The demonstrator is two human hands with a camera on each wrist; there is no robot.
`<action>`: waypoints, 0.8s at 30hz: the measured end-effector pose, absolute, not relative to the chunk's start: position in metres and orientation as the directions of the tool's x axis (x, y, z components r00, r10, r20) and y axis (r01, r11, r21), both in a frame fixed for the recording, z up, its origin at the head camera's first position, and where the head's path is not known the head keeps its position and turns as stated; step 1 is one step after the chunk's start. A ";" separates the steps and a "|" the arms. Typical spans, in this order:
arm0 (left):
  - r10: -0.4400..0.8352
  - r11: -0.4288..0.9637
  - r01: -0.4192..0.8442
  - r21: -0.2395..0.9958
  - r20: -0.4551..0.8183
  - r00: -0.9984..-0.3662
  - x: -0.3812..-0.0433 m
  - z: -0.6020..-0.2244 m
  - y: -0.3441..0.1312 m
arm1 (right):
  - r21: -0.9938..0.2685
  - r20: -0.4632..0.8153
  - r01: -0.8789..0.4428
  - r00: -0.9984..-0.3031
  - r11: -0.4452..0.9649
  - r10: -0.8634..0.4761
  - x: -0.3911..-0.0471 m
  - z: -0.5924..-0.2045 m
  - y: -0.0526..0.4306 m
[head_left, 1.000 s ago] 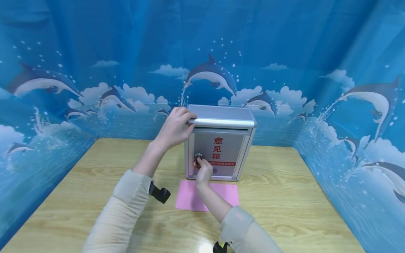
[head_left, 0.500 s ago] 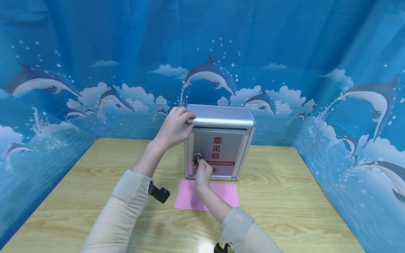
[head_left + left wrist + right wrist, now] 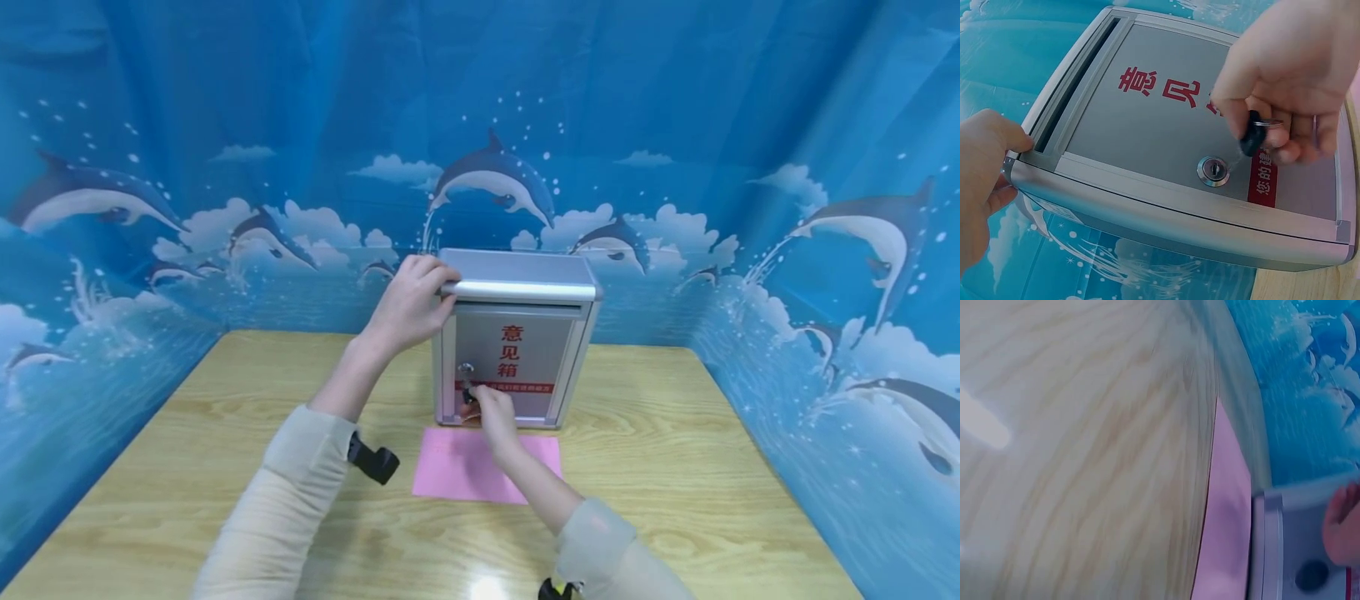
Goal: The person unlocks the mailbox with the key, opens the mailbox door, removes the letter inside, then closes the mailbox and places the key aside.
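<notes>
A silver suggestion box with red Chinese lettering stands upright on the table. My left hand grips its upper left corner, fingers on top and thumb against the front. A black-headed key on a metal ring is pinched between thumb and fingers of my right hand. The key's blurred blade points toward the round lock on the box's door, just outside the keyhole, which shows bare. In the right wrist view, only part of my right hand shows at the edge.
A pink sheet of paper lies flat on the wooden table, in front of the box. A blue curtain printed with dolphins hangs behind and at both sides. The box has a slot along its top front.
My right hand has drawn back from the lock, downward and slightly right, with the key out of it. My left hand keeps its grip on the box corner.
</notes>
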State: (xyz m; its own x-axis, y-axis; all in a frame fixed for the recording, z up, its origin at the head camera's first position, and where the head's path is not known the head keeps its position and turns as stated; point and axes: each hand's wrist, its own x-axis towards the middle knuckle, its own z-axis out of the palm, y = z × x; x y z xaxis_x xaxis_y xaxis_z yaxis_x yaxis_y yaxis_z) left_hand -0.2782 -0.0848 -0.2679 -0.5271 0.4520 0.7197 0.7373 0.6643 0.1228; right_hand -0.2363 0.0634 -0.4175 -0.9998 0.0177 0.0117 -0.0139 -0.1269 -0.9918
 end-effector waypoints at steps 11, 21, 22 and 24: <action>0.468 0.687 0.717 0.118 0.682 -0.561 -0.276 -0.263 -0.084 | -0.929 -0.121 -0.016 -0.931 0.370 -0.345 -0.231 -0.416 0.139; 0.481 0.705 0.701 0.111 0.652 -0.587 -0.274 -0.260 -0.083 | -0.864 -0.225 0.057 -0.932 0.500 -0.283 -0.225 -0.433 0.210; 0.481 0.704 0.701 0.111 0.652 -0.586 -0.274 -0.259 -0.083 | -0.856 -0.229 0.063 -0.936 0.513 -0.267 -0.224 -0.434 0.214; 0.484 0.703 0.702 0.111 0.650 -0.587 -0.273 -0.259 -0.083 | -0.829 -0.230 0.061 -0.943 0.555 -0.241 -0.221 -0.436 0.221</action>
State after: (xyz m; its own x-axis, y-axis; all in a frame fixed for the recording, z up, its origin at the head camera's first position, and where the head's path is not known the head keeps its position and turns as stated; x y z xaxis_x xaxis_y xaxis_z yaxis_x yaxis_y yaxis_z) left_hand -0.2734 -0.0834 -0.2589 -0.5865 0.4836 0.6497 0.7024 0.7031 0.1108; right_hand -0.2212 0.2212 -0.4363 -0.9430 -0.2406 -0.2301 0.0607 0.5552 -0.8295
